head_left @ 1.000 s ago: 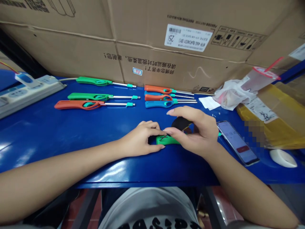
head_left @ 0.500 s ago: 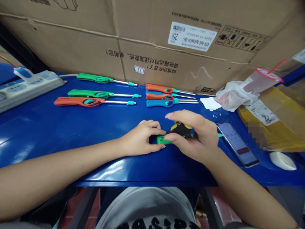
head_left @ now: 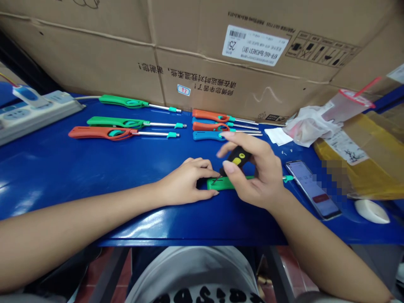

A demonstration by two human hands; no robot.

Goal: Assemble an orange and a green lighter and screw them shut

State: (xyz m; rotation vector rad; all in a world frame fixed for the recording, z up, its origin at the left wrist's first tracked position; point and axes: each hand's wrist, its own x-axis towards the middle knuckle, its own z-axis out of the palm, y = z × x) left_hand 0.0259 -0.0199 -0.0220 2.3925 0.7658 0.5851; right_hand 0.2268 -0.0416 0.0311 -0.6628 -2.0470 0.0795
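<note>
A green long-necked lighter [head_left: 225, 183] lies on the blue table, its teal-tipped end pointing right toward the phone. My left hand [head_left: 192, 181] is closed on the handle's left end, thumb on the near side and fingers on the far side. Above the lighter, my right hand [head_left: 259, 168] holds a black-and-yellow screwdriver [head_left: 238, 159] between thumb and fingers. The screwdriver leans, with its thin shaft reaching down to the left end of the green handle. My right hand hides the middle of the lighter.
Behind lie green lighters [head_left: 116, 122], a red-orange lighter [head_left: 101, 133] and a cluster with a blue lighter [head_left: 205, 135]. A phone [head_left: 312, 189], a white mouse [head_left: 372, 211], a cup [head_left: 345, 107] and a taped parcel [head_left: 378, 155] are right. A power strip [head_left: 41, 111] sits left; a carton [head_left: 110, 50] stands behind.
The screwdriver has tipped more upright, and its shaft now shows against the green handle. My right hand's fingers have shifted up around its grip. My left hand stays in place.
</note>
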